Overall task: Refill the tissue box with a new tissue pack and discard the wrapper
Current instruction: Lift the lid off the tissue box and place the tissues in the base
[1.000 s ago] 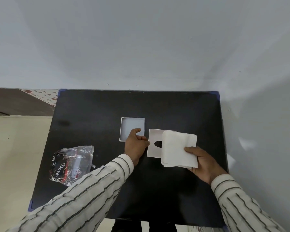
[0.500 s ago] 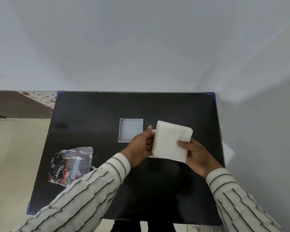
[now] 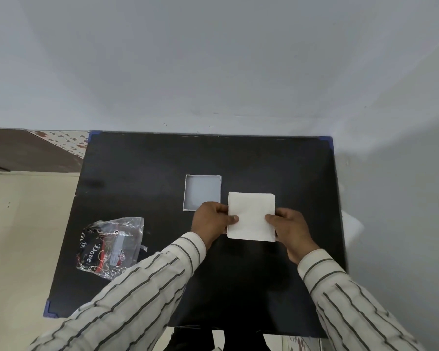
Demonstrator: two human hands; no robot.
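Observation:
A square stack of white tissues (image 3: 251, 215) is held flat between both hands above the black table (image 3: 142, 173). My left hand (image 3: 212, 221) grips its left edge, thumb on top. My right hand (image 3: 289, 228) grips its right edge, thumb on top. The open white tissue box base (image 3: 202, 191) lies empty on the table, just up and left of the stack. The box lid with the oval slot is hidden under the tissues. The crumpled clear wrapper (image 3: 110, 245) with black and red print lies at the table's left front.
The table stands against a grey wall (image 3: 213, 72) at the back and on the right. A beige floor (image 3: 15, 236) lies to the left. My striped sleeves cross the table's front edge.
My left hand left the box base and took the tissue stack's left edge. The stack moved left and straightened over the lid, which is now covered.

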